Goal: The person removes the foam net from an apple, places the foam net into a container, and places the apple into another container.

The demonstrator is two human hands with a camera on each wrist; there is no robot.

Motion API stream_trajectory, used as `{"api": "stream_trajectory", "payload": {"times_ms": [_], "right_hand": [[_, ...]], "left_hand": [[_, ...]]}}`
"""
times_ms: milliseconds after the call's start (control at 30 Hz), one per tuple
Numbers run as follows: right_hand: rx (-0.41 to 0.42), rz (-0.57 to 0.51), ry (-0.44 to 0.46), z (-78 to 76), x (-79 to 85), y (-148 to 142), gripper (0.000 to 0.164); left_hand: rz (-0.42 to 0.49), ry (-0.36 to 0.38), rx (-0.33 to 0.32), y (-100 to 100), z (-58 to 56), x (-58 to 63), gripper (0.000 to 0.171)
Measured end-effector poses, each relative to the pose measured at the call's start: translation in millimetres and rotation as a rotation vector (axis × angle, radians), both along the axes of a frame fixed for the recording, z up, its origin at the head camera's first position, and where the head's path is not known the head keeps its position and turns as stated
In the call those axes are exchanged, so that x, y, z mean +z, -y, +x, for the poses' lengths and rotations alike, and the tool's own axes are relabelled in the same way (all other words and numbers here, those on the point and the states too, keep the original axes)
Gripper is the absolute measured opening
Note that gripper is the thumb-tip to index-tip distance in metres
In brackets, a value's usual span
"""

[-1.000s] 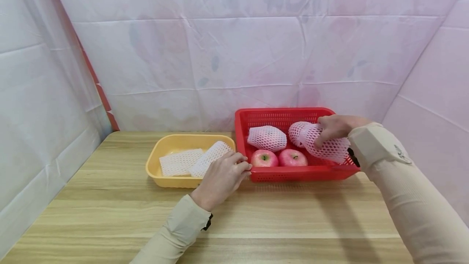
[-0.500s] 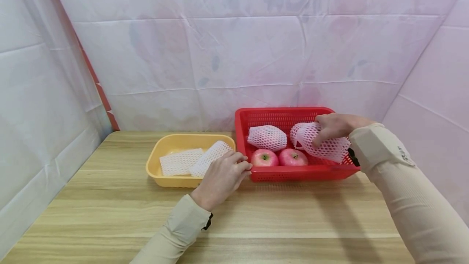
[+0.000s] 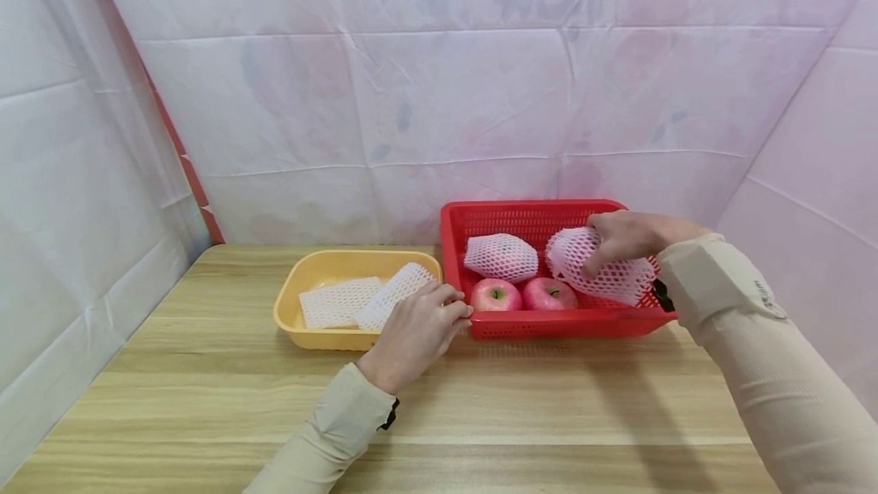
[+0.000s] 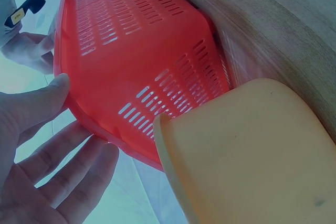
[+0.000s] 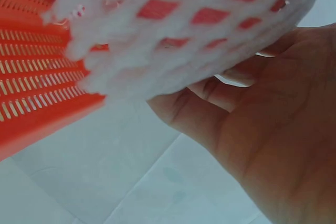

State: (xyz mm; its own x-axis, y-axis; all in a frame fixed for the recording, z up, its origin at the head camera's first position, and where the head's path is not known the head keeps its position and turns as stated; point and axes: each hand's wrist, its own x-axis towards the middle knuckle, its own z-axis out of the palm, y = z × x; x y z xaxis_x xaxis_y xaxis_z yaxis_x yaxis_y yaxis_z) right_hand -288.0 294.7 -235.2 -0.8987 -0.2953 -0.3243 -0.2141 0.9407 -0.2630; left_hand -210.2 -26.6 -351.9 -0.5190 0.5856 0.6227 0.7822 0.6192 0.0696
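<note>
My right hand (image 3: 620,238) grips an apple in a white foam net (image 3: 610,280) at the right end of the red basket (image 3: 549,324). Its thumb lies along the near side of the net, and the apple is mostly hidden by the mesh. In the right wrist view, the net's ragged end (image 5: 89,72) points toward the basket wall. My left hand (image 3: 418,330) holds the basket's front left corner, thumb and fingertips at the rim (image 4: 68,90). Two bare pink apples (image 3: 495,296) sit at the basket's front, with another netted apple (image 3: 501,258) behind them.
A yellow tray (image 3: 291,326) stands against the basket's left side, holding flat white foam nets (image 3: 339,303). Both rest on a wooden table (image 3: 206,402). Pale cloth walls (image 3: 446,113) enclose the back and sides.
The net's left end, folded back in a separate bulge before, has smoothed into one rounded shape. My right hand and the netted apple have shifted slightly right. My left hand has stayed put.
</note>
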Motion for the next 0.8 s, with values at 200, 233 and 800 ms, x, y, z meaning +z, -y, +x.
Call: {"api": "stream_trajectory", "payload": {"times_ms": [200,233,800], "right_hand": [[0.014,-0.023,0.013,1.9,5.5,2.8,0.063],[0.014,-0.028,0.018,1.9,5.9,3.1,0.063],[0.052,-0.014,0.048,11.2,8.4,11.1,0.07]], "left_hand": [[-0.002,0.003,0.005,0.5,0.0,-0.1,0.019],[-0.002,0.003,0.004,0.7,0.1,-0.1,0.019],[0.0,-0.003,-0.001,-0.2,-0.5,0.5,0.018]]}}
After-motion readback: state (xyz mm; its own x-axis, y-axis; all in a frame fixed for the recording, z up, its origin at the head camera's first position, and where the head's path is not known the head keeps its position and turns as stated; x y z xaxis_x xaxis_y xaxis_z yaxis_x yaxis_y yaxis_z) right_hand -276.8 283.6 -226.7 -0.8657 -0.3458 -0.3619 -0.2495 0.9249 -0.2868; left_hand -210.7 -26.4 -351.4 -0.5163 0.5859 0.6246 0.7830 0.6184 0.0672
